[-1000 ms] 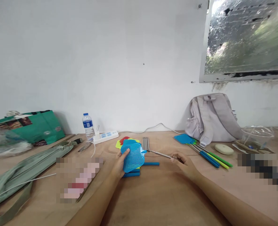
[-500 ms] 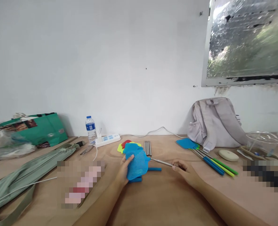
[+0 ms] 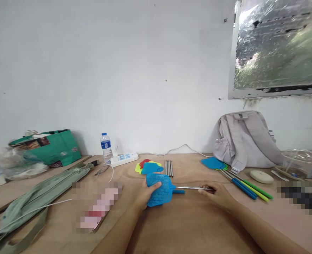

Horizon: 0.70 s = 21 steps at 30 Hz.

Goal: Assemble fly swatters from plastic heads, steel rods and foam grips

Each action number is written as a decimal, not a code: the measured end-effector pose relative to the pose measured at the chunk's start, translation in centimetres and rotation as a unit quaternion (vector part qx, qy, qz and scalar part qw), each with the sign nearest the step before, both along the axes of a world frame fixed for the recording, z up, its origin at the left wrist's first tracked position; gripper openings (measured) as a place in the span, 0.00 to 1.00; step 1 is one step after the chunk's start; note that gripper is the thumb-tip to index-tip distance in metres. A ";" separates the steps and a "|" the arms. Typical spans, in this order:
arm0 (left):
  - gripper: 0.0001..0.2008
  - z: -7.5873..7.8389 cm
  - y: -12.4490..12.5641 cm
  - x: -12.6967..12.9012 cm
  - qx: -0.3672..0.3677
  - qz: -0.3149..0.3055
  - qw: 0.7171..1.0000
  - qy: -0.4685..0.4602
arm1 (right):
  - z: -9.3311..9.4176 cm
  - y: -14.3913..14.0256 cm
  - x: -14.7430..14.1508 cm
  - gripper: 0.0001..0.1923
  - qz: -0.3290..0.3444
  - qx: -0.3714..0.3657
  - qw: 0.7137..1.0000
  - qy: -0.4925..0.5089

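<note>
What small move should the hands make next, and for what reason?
Probably push the metal rod gently toward the blue mesh head with the right hand: the left hand holds the head, and the rod appears to meet its neck; how deeply, I cannot tell.

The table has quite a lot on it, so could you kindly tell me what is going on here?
A person's left hand holds a blue mesh head, while the right hand grips a metal rod that reaches the head's neck; how firmly they are joined cannot be told. Beyond the hands, more coloured heads lie beside a row of metal rods. To the right, swatters with blue, yellow and green handles lie near a backpack.
</note>
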<state>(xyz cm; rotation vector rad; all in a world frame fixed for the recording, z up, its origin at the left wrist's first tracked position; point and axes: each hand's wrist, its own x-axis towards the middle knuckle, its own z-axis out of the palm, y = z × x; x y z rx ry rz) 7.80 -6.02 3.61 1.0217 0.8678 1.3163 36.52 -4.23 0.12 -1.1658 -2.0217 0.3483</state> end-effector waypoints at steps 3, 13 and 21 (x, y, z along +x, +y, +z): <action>0.28 0.4 -0.5 0.0 0.027 -0.043 0.999 0.010 | 0.2 0.0 0.3 0.12 0.023 -0.011 1.000 0.006; 0.27 0.6 -1.7 2.0 0.041 -0.069 0.996 0.030 | 1.7 -0.6 1.3 0.15 0.067 -0.100 0.992 0.046; 0.31 1.1 -2.0 2.6 0.021 -0.092 0.995 -0.014 | 1.6 -0.6 1.3 0.17 0.056 -0.120 0.990 0.057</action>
